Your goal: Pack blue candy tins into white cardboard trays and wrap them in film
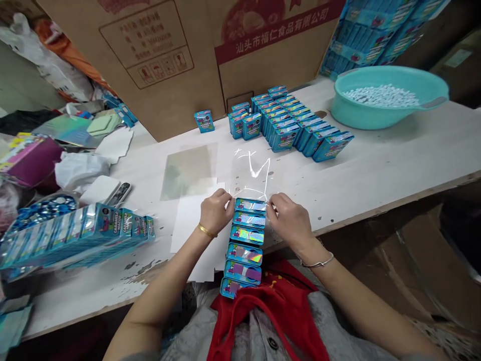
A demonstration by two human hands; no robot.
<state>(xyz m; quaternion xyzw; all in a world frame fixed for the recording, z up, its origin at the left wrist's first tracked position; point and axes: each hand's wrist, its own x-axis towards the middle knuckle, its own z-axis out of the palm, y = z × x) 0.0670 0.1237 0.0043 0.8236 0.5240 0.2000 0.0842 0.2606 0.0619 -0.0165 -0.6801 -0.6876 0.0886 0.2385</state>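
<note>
Since the overlapping row of blue tins (244,245) ran past the front edge of the table (356,165), it could have been spilled if jogged. The far end tin (250,204) was pinched narrowly between the left hand (216,211) and right hand (291,220)

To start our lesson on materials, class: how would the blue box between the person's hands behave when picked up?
The blue box is probably stiff, given its firm straight edges. Its shiny top looks slippery. Being flat, it would likely slide rather than roll.
</note>
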